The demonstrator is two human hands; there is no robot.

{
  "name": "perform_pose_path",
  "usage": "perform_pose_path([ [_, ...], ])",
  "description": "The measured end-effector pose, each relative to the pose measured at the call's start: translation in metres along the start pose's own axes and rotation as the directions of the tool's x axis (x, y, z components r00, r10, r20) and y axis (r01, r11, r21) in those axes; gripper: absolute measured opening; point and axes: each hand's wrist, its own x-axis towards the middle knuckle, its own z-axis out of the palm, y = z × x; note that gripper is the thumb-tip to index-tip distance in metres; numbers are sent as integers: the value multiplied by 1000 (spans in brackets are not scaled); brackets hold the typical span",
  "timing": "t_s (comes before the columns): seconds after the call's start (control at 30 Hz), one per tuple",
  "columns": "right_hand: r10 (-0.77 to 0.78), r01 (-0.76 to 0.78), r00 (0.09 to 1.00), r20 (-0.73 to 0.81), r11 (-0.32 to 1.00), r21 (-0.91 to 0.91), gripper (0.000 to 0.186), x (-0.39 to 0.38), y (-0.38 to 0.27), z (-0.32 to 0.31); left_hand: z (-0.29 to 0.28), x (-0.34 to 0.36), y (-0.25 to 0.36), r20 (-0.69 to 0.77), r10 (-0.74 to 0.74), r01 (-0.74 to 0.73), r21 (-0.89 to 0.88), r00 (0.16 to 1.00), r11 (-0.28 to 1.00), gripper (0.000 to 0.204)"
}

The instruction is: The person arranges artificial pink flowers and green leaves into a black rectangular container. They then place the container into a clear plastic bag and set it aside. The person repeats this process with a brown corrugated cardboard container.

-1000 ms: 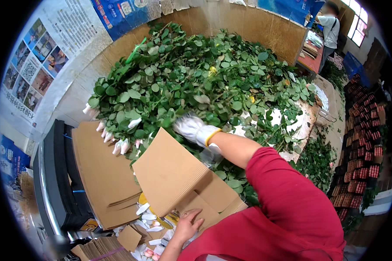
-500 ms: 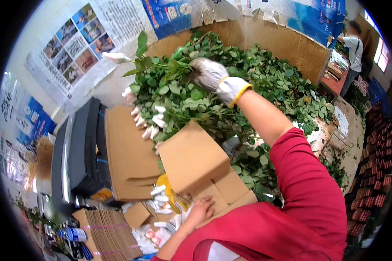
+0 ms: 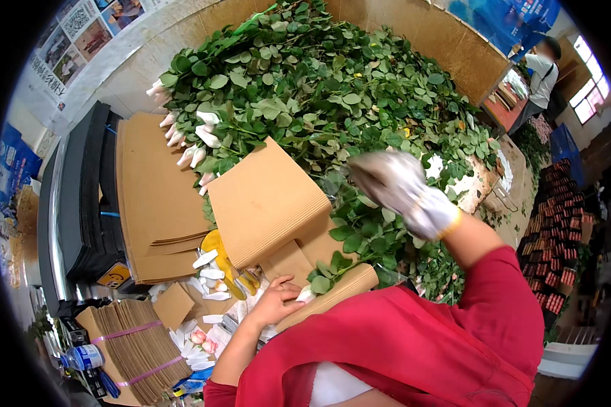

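My bare left hand (image 3: 277,303) rests on corrugated cardboard (image 3: 336,292) close to my body, its fingers stretched out. Right beside those fingers is a pale rose bud (image 3: 306,294), with green leaves (image 3: 329,273) lying on the board. Whether the fingers touch the bud I cannot tell. A bent cardboard flap (image 3: 268,203) stands just beyond. My right hand (image 3: 395,186), in a white-grey glove with a yellow cuff, is over the leafy stems to the right, smeared by motion. Ahead lies a big heap of roses (image 3: 299,102), pale buds (image 3: 207,130) pointing left.
Stacked cardboard sheets (image 3: 156,197) and black boards (image 3: 81,197) stand at left. Nearer are a yellow glove (image 3: 227,264), white bud sleeves (image 3: 210,273) and a strapped cardboard bundle (image 3: 136,346). A wooden panel (image 3: 414,34) backs the heap. Another person (image 3: 542,78) stands far right.
My right hand has come back from the heap toward the right, and the rose it held is out of it. A rose now lies on the cardboard by my left hand. The view has shifted.
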Motion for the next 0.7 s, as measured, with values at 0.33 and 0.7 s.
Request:
perform_pose_path([
  [0.33,203,-193,979,31,963,-190,41,162,43,155,6,9,15,-138,92,-55,250,986,967,51],
  [0.7,-33,89,860,-509,992,86,37,126,80,-43,8,2,-2,-162,187,-177,77,969,981,30],
])
